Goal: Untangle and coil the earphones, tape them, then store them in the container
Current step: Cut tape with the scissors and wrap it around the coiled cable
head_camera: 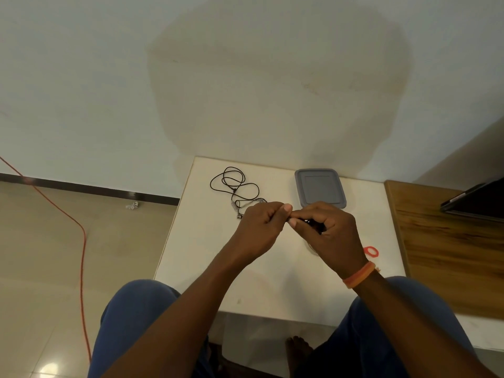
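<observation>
- white square-topped bench [196, 268], centre of frame, carries everything; likely pulled close to the seated person so both hands work above it.
- brown wood-grain surface [441, 246], right edge, butts against the bench; a dark flat device [474, 203] on it is cut off by the frame, can't say what it is.
- grey rounded-square plastic container [320, 190], lid on, upper middle of the bench, just behind the hands; probably parked within reach for the storing step. Near edge hidden by the right hand.
- left hand [259, 230], centre frame, fingers curled, thumb and forefinger pinched together at the tip, apparently on a thin dark strand; the strand itself is too small to confirm.
- right hand [327, 233], touching the left at the fingertips, fingers curled round a small dark bundle, looks like part of a cord being wound or picked apart. Orange band on the wrist.
- black thin-corded earphones [236, 189], loose tangled loops lying on the bench, upper left of the hands, near end running toward the left hand. Whether this cord joins what the hands hold is hidden by the knuckles.
- small red tape ring [371, 251], right of the right wrist, on the bench, untouched; probably waiting for the taping step. Partly hidden.
- Judgement: early stage, untangling.
</observation>
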The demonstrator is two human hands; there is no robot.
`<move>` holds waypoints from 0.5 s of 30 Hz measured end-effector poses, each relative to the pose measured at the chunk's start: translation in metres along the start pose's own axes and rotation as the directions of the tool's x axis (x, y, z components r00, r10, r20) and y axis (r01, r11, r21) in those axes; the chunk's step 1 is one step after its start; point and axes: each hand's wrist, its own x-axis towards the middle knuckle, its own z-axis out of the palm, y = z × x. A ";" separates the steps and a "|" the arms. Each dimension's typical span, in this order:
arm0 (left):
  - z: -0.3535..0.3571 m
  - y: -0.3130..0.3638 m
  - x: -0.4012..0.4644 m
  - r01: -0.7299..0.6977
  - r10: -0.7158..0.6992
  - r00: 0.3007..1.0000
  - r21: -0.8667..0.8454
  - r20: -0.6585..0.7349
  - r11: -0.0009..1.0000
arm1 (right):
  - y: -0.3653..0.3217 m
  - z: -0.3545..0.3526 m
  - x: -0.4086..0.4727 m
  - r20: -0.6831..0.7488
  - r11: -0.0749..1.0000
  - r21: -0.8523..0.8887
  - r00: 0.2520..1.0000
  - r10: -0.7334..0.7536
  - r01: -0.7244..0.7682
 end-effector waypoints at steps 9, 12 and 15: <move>0.009 -0.005 0.001 -0.036 0.049 0.993 0.121 -0.108 0.992 | -0.015 0.009 -0.004 -0.074 0.954 0.083 0.953 0.295 -0.289; 0.013 -0.008 0.000 -0.028 0.051 0.989 0.166 -0.137 0.986 | -0.013 0.009 -0.004 -0.076 0.969 -0.001 0.966 0.247 -0.248; 0.016 -0.011 -0.002 0.044 -0.022 0.993 0.184 -0.119 0.982 | -0.009 0.010 -0.005 -0.021 0.974 -0.128 0.982 0.186 -0.187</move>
